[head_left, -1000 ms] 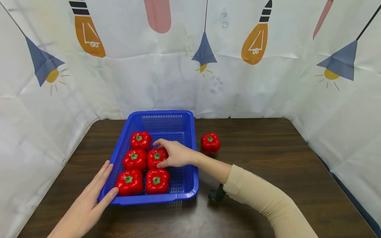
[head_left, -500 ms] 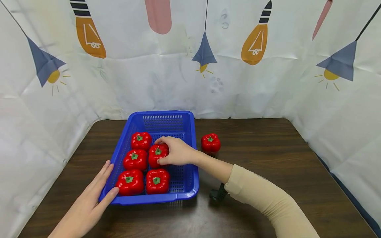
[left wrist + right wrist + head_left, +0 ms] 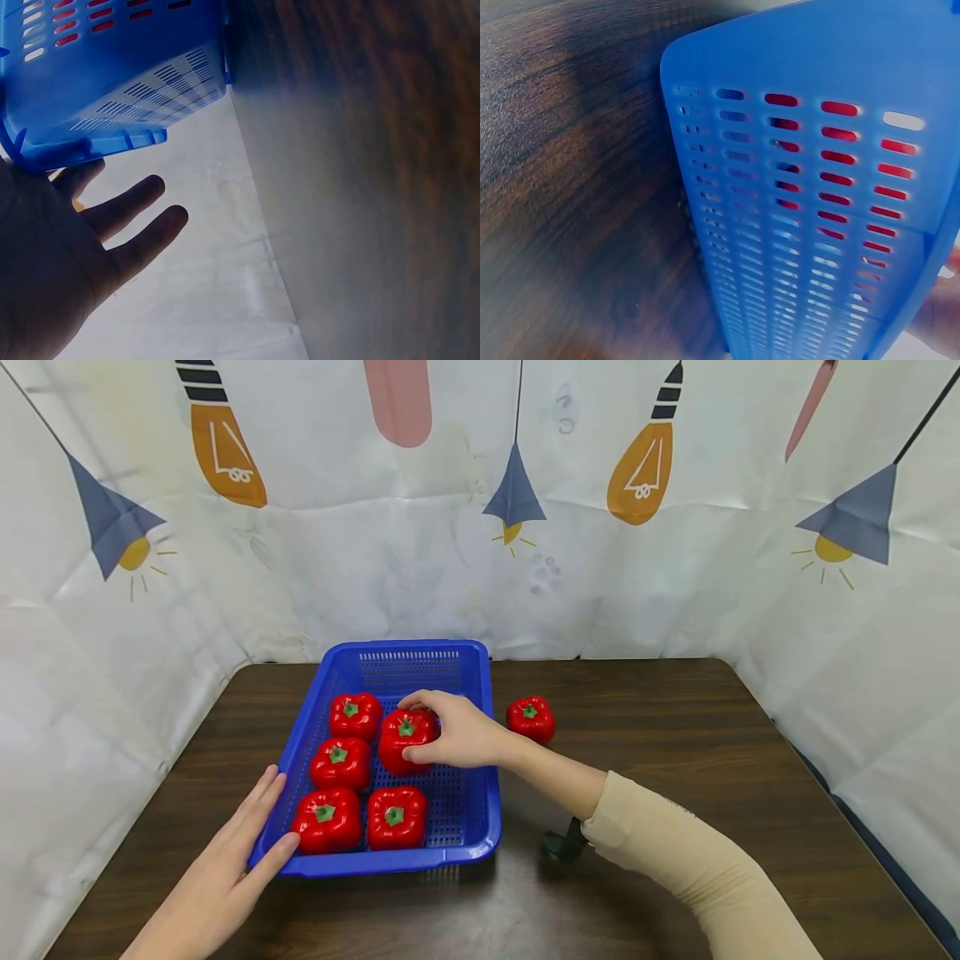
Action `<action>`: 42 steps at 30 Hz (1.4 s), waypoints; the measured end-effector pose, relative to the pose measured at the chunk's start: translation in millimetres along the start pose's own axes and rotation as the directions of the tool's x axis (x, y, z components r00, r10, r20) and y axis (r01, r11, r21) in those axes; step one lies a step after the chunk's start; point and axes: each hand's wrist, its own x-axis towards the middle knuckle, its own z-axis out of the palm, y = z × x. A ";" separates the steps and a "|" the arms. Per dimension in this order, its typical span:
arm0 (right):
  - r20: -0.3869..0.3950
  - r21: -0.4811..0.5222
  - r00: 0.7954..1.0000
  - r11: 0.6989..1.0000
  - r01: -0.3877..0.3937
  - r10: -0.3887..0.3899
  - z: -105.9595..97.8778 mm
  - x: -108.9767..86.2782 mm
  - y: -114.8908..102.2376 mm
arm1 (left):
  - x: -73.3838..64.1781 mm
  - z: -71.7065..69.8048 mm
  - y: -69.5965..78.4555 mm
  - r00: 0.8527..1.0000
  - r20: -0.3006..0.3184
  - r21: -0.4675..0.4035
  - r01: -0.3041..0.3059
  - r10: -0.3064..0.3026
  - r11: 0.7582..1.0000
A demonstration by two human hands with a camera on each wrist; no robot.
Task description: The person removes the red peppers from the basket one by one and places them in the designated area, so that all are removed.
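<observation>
Head view: my right hand (image 3: 459, 728) pinches a lobed red pepper (image 3: 400, 739); my straight-fingered left hand (image 3: 225, 862) likely steadies the blue plastic basket (image 3: 401, 860) at eight o'clock.

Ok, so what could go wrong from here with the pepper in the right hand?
The held pepper looks glossy, so it might slip from the right hand. It may also knock the back-left pepper close beside it. And the right forearm, crossing the right side of the blue basket, could bump it.

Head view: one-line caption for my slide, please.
Right hand grips a red pepper while the left hand touches the blue basket.
</observation>
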 end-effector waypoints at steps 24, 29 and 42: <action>-0.124 0.105 0.992 0.993 0.050 -0.037 -32.5 -23.7 0.3 | -0.2 0.0 -0.5 1.000 0.005 0.000 0.008 -0.008 1.000; -0.158 0.117 0.987 0.991 0.060 -0.041 -39.6 -28.3 2.1 | -0.2 -0.2 -0.4 1.000 0.008 0.001 0.015 -0.015 1.000; -0.200 0.137 0.980 0.990 0.036 -0.008 -55.4 -43.3 2.7 | 0.4 0.5 -0.5 1.000 0.003 -0.011 0.001 -0.001 1.000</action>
